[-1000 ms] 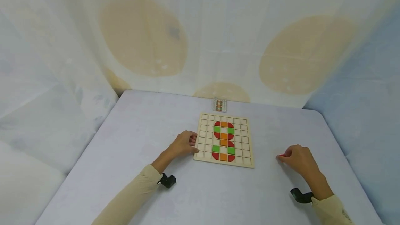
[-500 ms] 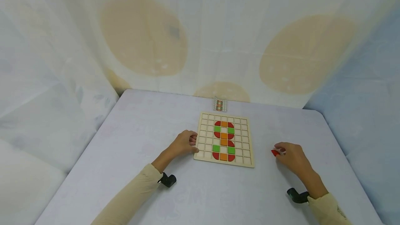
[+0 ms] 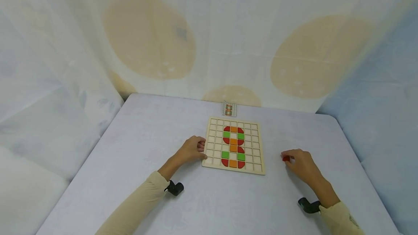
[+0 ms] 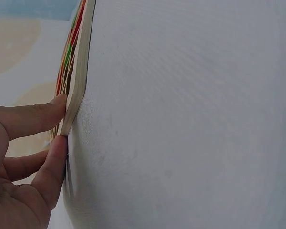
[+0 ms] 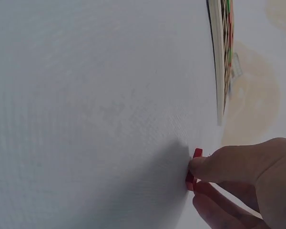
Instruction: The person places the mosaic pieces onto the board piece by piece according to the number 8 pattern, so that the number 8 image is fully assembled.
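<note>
A pale wooden grid board (image 3: 211, 140) lies on the table with a figure-eight-like pattern of red rounded tiles (image 3: 240, 164), orange squares (image 3: 233, 141) and green squares (image 3: 241, 157). My left hand (image 3: 190, 150) grips its near left edge. In the left wrist view the thumb (image 4: 38, 119) lies on the board's top side and a finger (image 4: 52, 171) meets its edge from below. Right of the board, my right hand (image 3: 303, 164) pinches a small red tile (image 5: 191, 180) between thumb and fingers, close over the tabletop. The fingers partly cover this tile.
A small pattern card (image 3: 229, 109) with a printed grid stands behind the board at the table's back edge. The white-covered table (image 3: 156, 126) is bordered by patterned curtains (image 3: 232, 46) at the back and sides. Each wrist wears a black camera (image 3: 175, 188).
My right hand has moved a little left toward the board with the red tile, which has turned in its fingers. The left hand and the board have stayed in place.
</note>
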Demonstrator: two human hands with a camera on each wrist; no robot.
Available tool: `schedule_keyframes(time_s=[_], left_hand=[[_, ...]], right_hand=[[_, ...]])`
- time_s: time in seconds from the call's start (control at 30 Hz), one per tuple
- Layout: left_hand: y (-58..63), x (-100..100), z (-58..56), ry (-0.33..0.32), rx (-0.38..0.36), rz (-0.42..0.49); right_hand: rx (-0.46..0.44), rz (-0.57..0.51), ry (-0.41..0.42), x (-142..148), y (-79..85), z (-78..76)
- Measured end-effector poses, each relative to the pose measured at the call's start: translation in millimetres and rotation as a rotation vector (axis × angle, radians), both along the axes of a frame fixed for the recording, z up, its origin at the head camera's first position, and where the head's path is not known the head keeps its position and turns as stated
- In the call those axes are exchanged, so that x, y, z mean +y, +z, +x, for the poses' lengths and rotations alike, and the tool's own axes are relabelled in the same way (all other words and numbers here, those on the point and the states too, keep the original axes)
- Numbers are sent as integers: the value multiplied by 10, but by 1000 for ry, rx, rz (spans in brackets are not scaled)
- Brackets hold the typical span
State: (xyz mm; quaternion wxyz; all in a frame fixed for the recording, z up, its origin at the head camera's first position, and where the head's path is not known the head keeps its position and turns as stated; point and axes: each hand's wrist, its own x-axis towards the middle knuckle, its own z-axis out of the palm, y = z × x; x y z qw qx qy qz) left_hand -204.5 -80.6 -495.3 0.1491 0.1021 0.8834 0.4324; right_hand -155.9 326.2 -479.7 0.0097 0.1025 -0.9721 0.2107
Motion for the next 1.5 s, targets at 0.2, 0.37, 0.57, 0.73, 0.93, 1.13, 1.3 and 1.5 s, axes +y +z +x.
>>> schedule_keyframes(time_s=[0.2,0.37,0.57,0.73,0.93,1.13,1.3,1.5], left_hand=[[11,-2,-3,-3,-2,4],[4,-5,-4,-11,9,-6],[10,0,2,-7,9,-8],[12,3,6,-2,8,-10],[16,3,14,6,2,-3],[13,-8,-5,16,-4,-16],[-4,-2,-8,7,1,-24],[-16,-4,-7,-10,10,-23]], right_hand=[[13,-14,18,17,-4,4],[-2,-19,20,10,-20,-18],[-2,-23,28,-97,4,-82],[29,-36,63,-272,20,-149],[33,-58,97,-598,68,-252],[-3,-89,141,-1012,149,-389],[19,-102,229,-1280,140,-484],[39,-113,315,-1549,118,-551]])
